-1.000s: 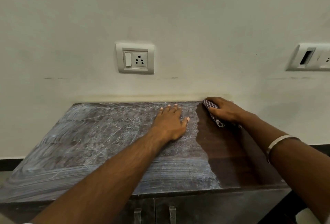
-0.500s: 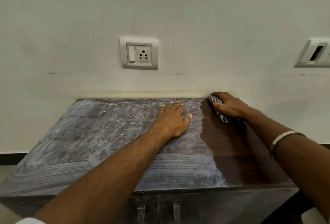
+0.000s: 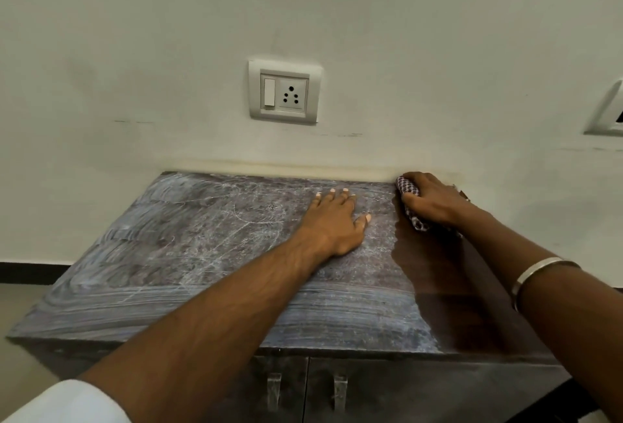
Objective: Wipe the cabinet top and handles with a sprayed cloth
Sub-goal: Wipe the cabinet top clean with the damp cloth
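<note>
Head view: the left hand point(image 3: 337, 223) lies flat, palm down, on the cabinet top point(image 3: 188, 254), its fingers spread only slightly and holding nothing; the fingertips point toward the wall point(image 3: 404, 34). Everything under and to the left of these fingers is dusty, streaked grey with pale swirls and scratch marks.

Just beyond the left thumb, to its right, the right hand point(image 3: 435, 201) is curled over a bunched checked cloth point(image 3: 409, 201), pressing it onto the top at the back edge, close against the wall. The cloth shows in front of and below the bent fingers, and its far end sits at the fingertips. From the cloth toward the front edge, a strip of the top to the right of the left hand is dark, glossy brown, and its ragged border with the dust runs down from just beside the left thumb.

A metal bangle point(image 3: 536, 276) circles the right forearm. Below the front edge, under the left forearm, two handles point(image 3: 273, 390) hang on the cabinet doors. A wall socket point(image 3: 285, 92) sits above the left fingertips.
</note>
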A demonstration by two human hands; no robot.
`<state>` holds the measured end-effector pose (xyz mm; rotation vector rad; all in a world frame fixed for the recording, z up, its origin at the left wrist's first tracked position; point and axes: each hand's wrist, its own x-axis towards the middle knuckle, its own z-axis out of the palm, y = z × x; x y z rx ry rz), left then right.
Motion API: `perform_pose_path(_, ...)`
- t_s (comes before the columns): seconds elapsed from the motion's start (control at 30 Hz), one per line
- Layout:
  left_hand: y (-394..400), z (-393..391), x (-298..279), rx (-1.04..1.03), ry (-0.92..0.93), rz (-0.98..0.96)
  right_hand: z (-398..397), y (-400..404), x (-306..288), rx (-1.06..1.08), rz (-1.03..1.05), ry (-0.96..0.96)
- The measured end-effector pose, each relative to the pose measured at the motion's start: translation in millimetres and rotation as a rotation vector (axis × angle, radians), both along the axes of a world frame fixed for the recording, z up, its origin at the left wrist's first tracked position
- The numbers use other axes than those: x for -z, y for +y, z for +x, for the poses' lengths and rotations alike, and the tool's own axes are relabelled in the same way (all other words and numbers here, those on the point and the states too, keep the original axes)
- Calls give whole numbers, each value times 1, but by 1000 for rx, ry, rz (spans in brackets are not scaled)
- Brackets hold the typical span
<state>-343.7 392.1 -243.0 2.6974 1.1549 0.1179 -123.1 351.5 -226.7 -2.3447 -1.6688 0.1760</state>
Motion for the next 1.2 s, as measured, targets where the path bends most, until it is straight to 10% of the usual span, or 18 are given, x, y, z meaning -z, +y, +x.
perform_pose_path(1.2, -2, -26, -7, -42, -4, 17, -24, -10, 6, -182, -50, -64)
